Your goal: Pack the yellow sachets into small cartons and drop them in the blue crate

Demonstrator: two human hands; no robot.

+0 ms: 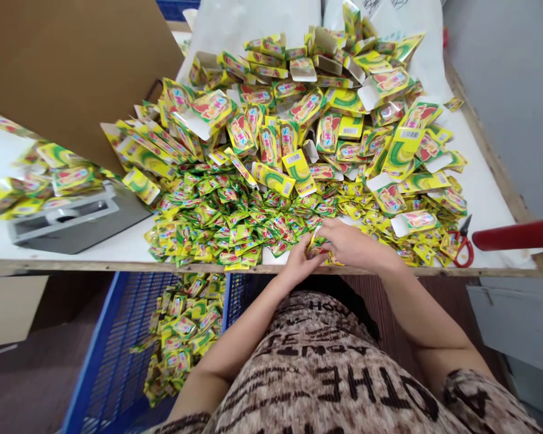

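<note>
Down at the bottom of the frame, a patterned shirt filled the foreground, and at lower left a blue crate held a pile of packs. Up to the table edge, right of centre, and here was the action: the left hand pinched a yellow pack from its side, while the right hand curled over it, fingertips against it, though whether they gripped or merely pressed, I couldn't tell. Handling that one pack looked to be the step in hand; the next move seemed to call for a steady left pinch while the right fingers worked. Just beyond, mid-frame, sprawled the sachets, with a tape dispenser at left and red-handled snips at right. Farther up, cartons, many flaps open! Upper left loomed a brown cardboard panel; top centre, white sacking.
</note>
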